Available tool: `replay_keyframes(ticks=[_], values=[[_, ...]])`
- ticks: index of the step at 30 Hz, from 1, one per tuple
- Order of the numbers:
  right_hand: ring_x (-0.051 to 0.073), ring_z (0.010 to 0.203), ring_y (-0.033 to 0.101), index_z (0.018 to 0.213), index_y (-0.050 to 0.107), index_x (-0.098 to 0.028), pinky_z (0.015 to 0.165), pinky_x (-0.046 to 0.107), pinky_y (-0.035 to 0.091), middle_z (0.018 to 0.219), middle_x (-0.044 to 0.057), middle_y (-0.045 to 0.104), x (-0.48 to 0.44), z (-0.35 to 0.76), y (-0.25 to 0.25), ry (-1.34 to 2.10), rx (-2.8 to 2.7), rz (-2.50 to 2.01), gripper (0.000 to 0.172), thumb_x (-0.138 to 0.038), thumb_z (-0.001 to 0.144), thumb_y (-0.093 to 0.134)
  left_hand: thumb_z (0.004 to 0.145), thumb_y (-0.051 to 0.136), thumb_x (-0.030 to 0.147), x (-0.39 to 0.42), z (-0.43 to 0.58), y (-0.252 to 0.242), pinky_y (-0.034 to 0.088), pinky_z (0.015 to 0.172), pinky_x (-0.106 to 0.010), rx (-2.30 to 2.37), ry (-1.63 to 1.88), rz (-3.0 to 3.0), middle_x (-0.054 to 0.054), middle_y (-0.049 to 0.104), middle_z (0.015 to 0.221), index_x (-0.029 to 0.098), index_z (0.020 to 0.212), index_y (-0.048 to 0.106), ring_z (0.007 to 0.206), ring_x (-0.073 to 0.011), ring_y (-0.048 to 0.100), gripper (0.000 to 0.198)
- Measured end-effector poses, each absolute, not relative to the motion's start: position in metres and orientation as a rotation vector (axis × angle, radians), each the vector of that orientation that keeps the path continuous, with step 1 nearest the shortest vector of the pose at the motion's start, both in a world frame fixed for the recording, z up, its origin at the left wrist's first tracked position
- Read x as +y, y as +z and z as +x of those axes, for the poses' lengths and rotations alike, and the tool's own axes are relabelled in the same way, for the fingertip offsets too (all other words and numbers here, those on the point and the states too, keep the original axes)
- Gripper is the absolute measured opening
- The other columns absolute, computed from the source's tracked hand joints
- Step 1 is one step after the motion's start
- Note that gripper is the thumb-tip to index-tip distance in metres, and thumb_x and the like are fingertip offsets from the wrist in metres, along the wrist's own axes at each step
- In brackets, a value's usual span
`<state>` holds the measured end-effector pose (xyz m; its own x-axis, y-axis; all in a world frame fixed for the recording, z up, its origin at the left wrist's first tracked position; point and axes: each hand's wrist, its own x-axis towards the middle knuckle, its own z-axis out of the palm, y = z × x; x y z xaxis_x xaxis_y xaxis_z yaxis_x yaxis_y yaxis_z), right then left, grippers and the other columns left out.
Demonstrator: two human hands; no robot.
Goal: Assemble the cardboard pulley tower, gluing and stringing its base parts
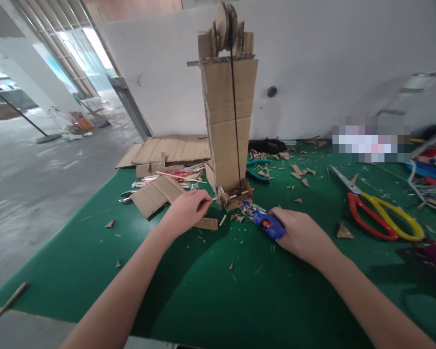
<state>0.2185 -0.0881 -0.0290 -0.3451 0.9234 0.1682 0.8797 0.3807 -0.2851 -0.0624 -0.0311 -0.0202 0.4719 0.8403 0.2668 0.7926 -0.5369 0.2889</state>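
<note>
— Because both your hands sit so close to the foot of that cardboard tower, tell me what each one has.

— My left hand, on the tower's left, pinches the end of a thin stick, seemingly the one that crosses the tower's base. I think I take it by the tip to steady it without covering that base.

— And the right?

— My right hand is wrapped round what looks like a blue glue gun, its front end angled in at the tower's foot from the right. That side leaves my hands clear of each other. Whether I'm squeezing a trigger, I can't tell.

— Why the black string down the tower's front?

— It drops from the cardboard discs on the tower's top to its base, I'd say to link the two.

— And the scissors?

— Well to the tower's right, handles toward me, probably out of my way yet reachable. The tower itself stands upright on the green table.
</note>
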Motion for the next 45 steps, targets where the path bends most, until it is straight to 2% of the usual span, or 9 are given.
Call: replay_keyframes(ticks=[4,16,21,26,39,45], values=[[0.018,0.063,0.057,0.087,0.054,-0.018,0.051,0.026,0.032,0.077,0.005,0.063,-0.086,0.213,-0.033,0.057,-2.432,-1.655,0.014,-0.018,0.073,0.052,0.087,0.043,0.024,-0.035,-0.061,-0.017,0.041,0.066,-0.027,1.415,0.551,2.62,-0.001,0.06,0.077,0.02,0.082,0.056,0.072,-0.014,0.054,0.015],[0.016,0.059,0.053,0.081,0.047,-0.018,0.049,0.025,0.023,0.07,0.002,0.058,-0.084,0.209,-0.033,0.046,-2.409,-1.756,0.007,-0.018,0.074,0.049,0.087,0.043,0.024,-0.038,-0.058,-0.016,0.04,0.066,-0.026,1.371,0.54,2.66,-0.001,0.059,0.075,0.02,0.081,0.056,0.071,-0.0131,0.053,0.015],[0.015,0.059,0.052,0.083,0.048,-0.018,0.049,0.025,0.022,0.072,0.003,0.059,-0.086,0.208,-0.032,0.029,-2.469,-1.73,0.01,-0.017,0.074,0.051,0.087,0.044,0.025,-0.037,-0.058,-0.017,0.041,0.065,-0.026,1.37,0.533,2.664,-0.001,0.058,0.074,0.019,0.081,0.055,0.07,-0.0131,0.053,0.014],[0.014,0.058,0.051,0.081,0.048,-0.018,0.05,0.025,0.022,0.069,0.002,0.058,-0.086,0.209,-0.03,0.077,-2.389,-1.769,0.004,-0.02,0.078,0.048,0.087,0.044,0.024,-0.038,-0.057,-0.016,0.04,0.065,-0.026,1.355,0.542,2.675,0.0,0.058,0.074,0.019,0.081,0.055,0.071,-0.0128,0.053,0.013],[0.014,0.058,0.049,0.082,0.048,-0.017,0.05,0.024,0.021,0.07,0.002,0.055,-0.085,0.208,-0.031,0.072,-2.417,-1.757,0.008,-0.017,0.074,0.047,0.086,0.044,0.021,-0.043,-0.052,-0.013,0.039,0.064,-0.025,1.32,0.52,2.738,0.0,0.057,0.073,0.018,0.078,0.053,0.071,-0.0129,0.052,0.013],[0.014,0.058,0.048,0.082,0.047,-0.018,0.05,0.024,0.021,0.068,0.002,0.055,-0.084,0.206,-0.029,0.173,-2.351,-1.821,0.006,-0.021,0.077,0.045,0.086,0.044,0.021,-0.045,-0.05,-0.012,0.039,0.064,-0.026,1.329,0.488,2.753,0.0,0.057,0.073,0.018,0.079,0.055,0.071,-0.0132,0.052,0.013]])
